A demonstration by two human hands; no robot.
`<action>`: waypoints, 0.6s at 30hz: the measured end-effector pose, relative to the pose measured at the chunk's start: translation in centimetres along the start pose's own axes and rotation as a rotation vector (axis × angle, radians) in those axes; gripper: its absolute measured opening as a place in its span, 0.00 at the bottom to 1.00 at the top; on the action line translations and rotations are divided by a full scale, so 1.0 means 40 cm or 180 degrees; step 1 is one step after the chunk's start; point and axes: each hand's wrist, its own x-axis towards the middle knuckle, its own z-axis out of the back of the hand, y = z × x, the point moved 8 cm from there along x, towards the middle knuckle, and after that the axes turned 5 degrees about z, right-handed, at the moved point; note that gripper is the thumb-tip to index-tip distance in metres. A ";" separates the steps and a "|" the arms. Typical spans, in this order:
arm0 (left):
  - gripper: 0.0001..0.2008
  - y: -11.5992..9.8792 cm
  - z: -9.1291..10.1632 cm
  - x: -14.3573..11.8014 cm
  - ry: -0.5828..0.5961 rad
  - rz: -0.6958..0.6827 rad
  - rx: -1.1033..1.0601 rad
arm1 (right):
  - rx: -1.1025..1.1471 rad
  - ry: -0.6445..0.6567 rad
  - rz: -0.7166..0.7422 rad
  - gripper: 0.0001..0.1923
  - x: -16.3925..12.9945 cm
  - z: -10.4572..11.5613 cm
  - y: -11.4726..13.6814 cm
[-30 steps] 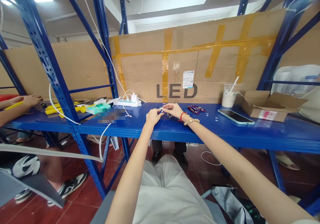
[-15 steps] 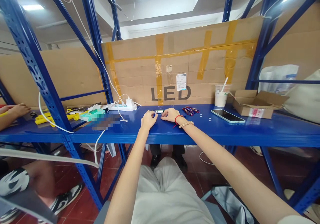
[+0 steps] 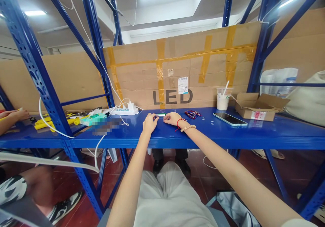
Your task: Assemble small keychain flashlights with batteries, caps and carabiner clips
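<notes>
Past the front edge of the blue shelf top, both hands rest close together with curled fingers. Between them shows a small, thin green-and-white piece (image 3: 161, 115), too small to name. My left hand (image 3: 150, 122) has its fingertips at the piece's left end. At the other end, the thumb and fingers of my right hand (image 3: 173, 118) are pinched together; how firmly either hand grips is hard to see. A red string and a beaded bracelet circle the right wrist. Just right of that hand lies a small pile of dark red-and-blue pieces (image 3: 193, 114).
A phone (image 3: 230, 119), a cup with a straw (image 3: 223, 100) and an open cardboard box (image 3: 257, 113) stand to the right. Leftward are a white power strip (image 3: 124, 111) with cables, a teal packet (image 3: 94, 119) and a blue upright (image 3: 54, 95). Another person's hand (image 3: 21, 114) appears far left.
The camera view has tilted slightly. My hands stay around the small piece, with the fingertips shifted a little and more of it showing between them.
</notes>
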 end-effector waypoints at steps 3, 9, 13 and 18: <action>0.12 0.001 -0.003 0.003 0.0028 -0.0006 -0.0009 | 0.0016 0.0030 -0.0004 0.06 0.000 -0.001 0.001; 0.12 0.002 -0.004 0.006 -0.0006 -0.0056 -0.0144 | -0.0023 -0.0038 -0.0078 0.11 0.004 -0.001 -0.008; 0.14 0.005 0.002 0.005 -0.0054 -0.0048 -0.0313 | -0.0105 0.0037 -0.0001 0.10 0.006 -0.007 -0.006; 0.14 0.005 0.003 0.005 -0.0053 -0.0053 -0.0377 | -0.0080 0.0021 0.0034 0.08 0.007 -0.006 -0.007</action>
